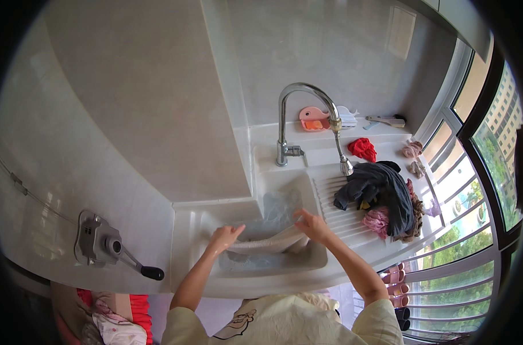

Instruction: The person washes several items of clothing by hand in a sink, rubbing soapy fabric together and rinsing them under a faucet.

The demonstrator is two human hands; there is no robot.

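A whitish wet cloth (266,246) stretches between my two hands over the white laundry sink (317,258). My left hand (226,239) grips its left end, thumb pointing right. At the other end my right hand (313,226) holds the cloth, with the index finger raised. Part of the cloth hangs down below the right hand towards the water. Cloudy water (283,205) lies in the basin beneath. The fingertips under both hands are partly hidden.
A chrome gooseneck faucet (283,116) rises behind the basin. Dark grey clothing (391,189), a pink cloth (377,221) and a red cloth (363,148) lie right, on or beside the ribbed washboard (326,194). A pink whale-shaped soap dish (313,113) stands behind. A hand-crank unit (100,241) juts from the left wall.
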